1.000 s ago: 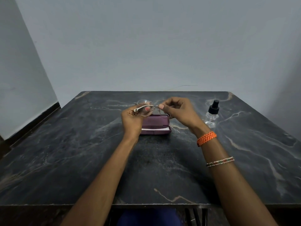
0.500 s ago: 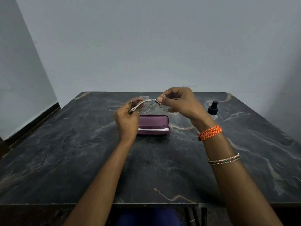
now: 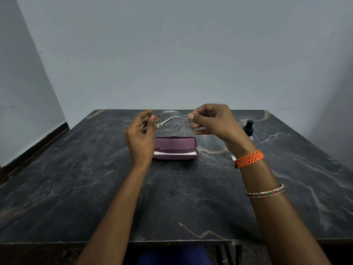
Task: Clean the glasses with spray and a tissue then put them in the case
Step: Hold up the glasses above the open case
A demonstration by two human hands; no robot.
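Glasses (image 3: 172, 120) — both hands pinching them above the counter (image 3: 95, 188): left hand (image 3: 140, 137) gripping one end; right hand (image 3: 214, 122) gripping the other; purple case (image 3: 174, 145) lying below; spray bottle (image 3: 248, 127) standing right.

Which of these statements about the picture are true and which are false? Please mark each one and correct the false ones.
1. Both hands hold the glasses above the table. True: the left hand pinches one end and the right hand pinches the other.
2. The glasses lie inside the case. False: they are held in the air behind the case.
3. The case is purple, with something white showing along its front. True.
4. The spray bottle is in the left hand. False: the spray bottle stands on the table, partly hidden behind the right wrist.
5. An orange band is on the right wrist. True.
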